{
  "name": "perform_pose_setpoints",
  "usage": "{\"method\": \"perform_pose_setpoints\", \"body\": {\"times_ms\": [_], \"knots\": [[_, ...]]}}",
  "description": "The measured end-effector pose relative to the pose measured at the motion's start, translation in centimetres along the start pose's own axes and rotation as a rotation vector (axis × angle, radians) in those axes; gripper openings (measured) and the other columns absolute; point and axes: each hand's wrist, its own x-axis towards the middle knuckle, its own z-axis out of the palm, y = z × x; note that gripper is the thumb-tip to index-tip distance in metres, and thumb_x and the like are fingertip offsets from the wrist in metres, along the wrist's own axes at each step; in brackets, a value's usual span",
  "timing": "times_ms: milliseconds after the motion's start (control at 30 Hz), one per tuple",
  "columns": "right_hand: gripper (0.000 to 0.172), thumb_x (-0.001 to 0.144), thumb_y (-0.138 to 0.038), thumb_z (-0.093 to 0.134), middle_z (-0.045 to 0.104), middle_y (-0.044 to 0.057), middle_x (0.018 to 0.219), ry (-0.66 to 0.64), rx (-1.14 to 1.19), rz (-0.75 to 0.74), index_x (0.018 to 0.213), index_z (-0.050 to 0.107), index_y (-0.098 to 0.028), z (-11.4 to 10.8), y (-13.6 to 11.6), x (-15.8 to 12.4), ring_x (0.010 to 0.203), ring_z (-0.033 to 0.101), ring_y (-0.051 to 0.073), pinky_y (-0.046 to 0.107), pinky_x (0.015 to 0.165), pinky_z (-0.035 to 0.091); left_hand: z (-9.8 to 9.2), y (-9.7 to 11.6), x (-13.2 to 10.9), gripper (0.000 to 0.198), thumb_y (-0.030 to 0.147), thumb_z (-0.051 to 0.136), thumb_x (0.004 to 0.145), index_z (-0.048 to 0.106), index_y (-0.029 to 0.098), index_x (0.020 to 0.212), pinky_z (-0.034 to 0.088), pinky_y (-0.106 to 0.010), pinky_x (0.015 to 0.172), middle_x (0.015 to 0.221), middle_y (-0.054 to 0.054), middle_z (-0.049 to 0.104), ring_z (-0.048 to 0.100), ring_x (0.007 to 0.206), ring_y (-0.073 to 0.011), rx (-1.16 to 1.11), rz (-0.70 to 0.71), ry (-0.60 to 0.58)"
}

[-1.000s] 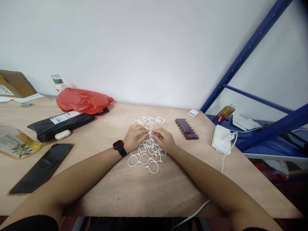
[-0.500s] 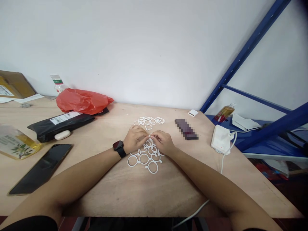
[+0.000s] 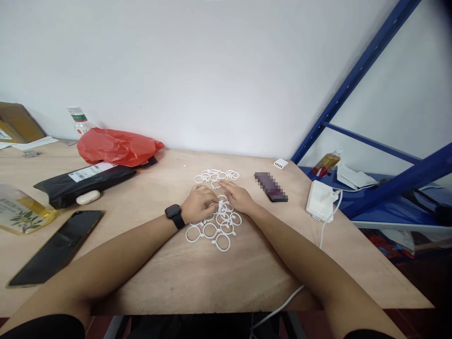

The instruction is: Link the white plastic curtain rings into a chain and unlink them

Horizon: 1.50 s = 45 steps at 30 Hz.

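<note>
My left hand (image 3: 198, 205), with a black watch on its wrist, is curled with thumb and fingers closed around a white ring (image 3: 221, 205) with a small tab; the fingers partly hide it. Flat over the table on the other side, my right hand (image 3: 237, 197) has its fingers stretched out and nothing in them. Below and between the hands spreads a group of thin white rings (image 3: 222, 243), some overlapping and each with a small tab. Beyond the fingertips lies a second bunch of white rings (image 3: 212, 175).
On the left are a phone (image 3: 56, 247), a white case (image 3: 88, 197), a black parcel (image 3: 84, 181), a red bag (image 3: 118, 147) and a bottle (image 3: 26, 212). To the right lie a second phone (image 3: 271, 187), a white power strip (image 3: 320, 201) with a cable, and a blue metal frame (image 3: 339, 103).
My right hand has come out of its pinch, away from my left hand, and its fingers have straightened forward. The left hand stays nearly in place. The view has shifted slightly.
</note>
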Motion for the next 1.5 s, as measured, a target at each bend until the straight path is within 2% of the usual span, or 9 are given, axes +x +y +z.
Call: {"method": "perform_pose_setpoints", "body": {"times_ms": [100, 233, 467, 633, 833, 933, 1100, 1333, 1500], "knots": [[0.055, 0.091, -0.010, 0.039, 0.048, 0.000, 0.146, -0.097, -0.043, -0.012, 0.143, 0.045, -0.027, -0.1, -0.4, 0.1, 0.136, 0.043, 0.016, 0.036, 0.114, 0.035, 0.0, -0.1, 0.0, 0.013, 0.027, 0.057, 0.086, 0.069, 0.022, 0.085, 0.036, -0.039, 0.092, 0.089, -0.001, 0.073, 0.062, 0.091, -0.0187, -0.004, -0.017, -0.013], [0.048, 0.093, -0.014, 0.043, 0.054, 0.000, 0.141, -0.123, -0.075, 0.011, 0.139, 0.050, -0.029, -0.3, -1.0, 0.0, 0.129, 0.051, 0.017, 0.033, 0.107, 0.042, 0.1, -0.4, -0.1, 0.012, 0.027, 0.057, 0.086, 0.069, 0.023, 0.088, 0.036, -0.039, 0.091, 0.092, -0.001, 0.073, 0.062, 0.093, -0.0191, 0.009, -0.035, -0.008], [0.034, 0.093, -0.017, 0.049, 0.068, 0.006, 0.112, 0.002, -0.082, 0.067, 0.124, 0.062, -0.022, 0.3, -0.8, -0.3, 0.101, 0.063, 0.018, 0.030, 0.087, 0.048, 0.2, -0.8, -0.1, 0.013, 0.027, 0.057, 0.087, 0.069, 0.022, 0.086, 0.037, -0.040, 0.091, 0.090, -0.001, 0.073, 0.062, 0.091, -0.0196, 0.051, -0.146, 0.018], [0.035, 0.092, -0.015, 0.050, 0.067, 0.007, 0.112, 0.033, -0.061, 0.078, 0.124, 0.060, -0.021, 0.4, -0.5, -0.3, 0.100, 0.061, 0.018, 0.032, 0.089, 0.047, 0.3, -0.9, 0.0, 0.014, 0.031, 0.057, 0.088, 0.069, 0.023, 0.086, 0.038, -0.041, 0.092, 0.091, -0.001, 0.072, 0.063, 0.092, -0.0195, 0.052, -0.196, 0.010], [0.035, 0.093, -0.017, 0.046, 0.064, 0.008, 0.110, 0.262, 0.105, 0.048, 0.125, 0.059, -0.021, 0.1, -1.4, -0.5, 0.099, 0.060, 0.020, 0.035, 0.090, 0.049, 0.4, -1.2, -0.1, 0.017, 0.035, 0.058, 0.089, 0.068, 0.023, 0.095, 0.039, -0.041, 0.093, 0.097, -0.003, 0.073, 0.064, 0.095, -0.0207, 0.057, -0.213, 0.059], [0.033, 0.093, -0.021, 0.049, 0.064, 0.006, 0.098, 0.314, 0.185, 0.022, 0.125, 0.059, -0.022, 0.1, -2.8, -0.8, 0.086, 0.061, 0.018, 0.032, 0.081, 0.051, 0.4, -1.4, -0.1, 0.024, 0.039, 0.063, 0.087, 0.066, 0.023, 0.106, 0.041, -0.041, 0.092, 0.100, -0.004, 0.073, 0.064, 0.097, -0.0213, 0.037, -0.201, 0.134], [0.029, 0.093, -0.025, 0.052, 0.065, 0.006, 0.096, 0.291, 0.242, -0.053, 0.120, 0.063, -0.023, 0.4, -4.9, -1.4, 0.084, 0.062, 0.017, 0.029, 0.074, 0.053, 0.3, -1.4, -0.2, 0.016, 0.036, 0.062, 0.090, 0.069, 0.022, 0.093, 0.042, -0.039, 0.088, 0.092, -0.003, 0.074, 0.065, 0.087, -0.0183, 0.023, -0.129, 0.212], [0.013, 0.091, -0.029, 0.059, 0.069, 0.004, 0.087, 0.318, 0.257, -0.033, 0.095, 0.069, -0.022, 0.4, -4.9, -1.4, 0.079, 0.064, 0.016, 0.029, 0.076, 0.052, 0.0, -1.1, -0.3, 0.020, 0.035, 0.056, 0.094, 0.071, 0.023, 0.093, 0.043, -0.036, 0.086, 0.089, -0.003, 0.074, 0.065, 0.085, -0.0166, -0.012, -0.022, 0.159], [0.010, 0.090, -0.027, 0.060, 0.068, 0.003, 0.085, 0.251, 0.294, -0.016, 0.089, 0.067, -0.021, 0.2, -4.6, -1.5, 0.076, 0.063, 0.015, 0.028, 0.073, 0.050, -0.3, -0.7, -0.3, 0.023, 0.036, 0.053, 0.095, 0.069, 0.021, 0.090, 0.042, -0.036, 0.086, 0.083, -0.003, 0.072, 0.063, 0.083, -0.0168, -0.026, -0.016, 0.104]]}}
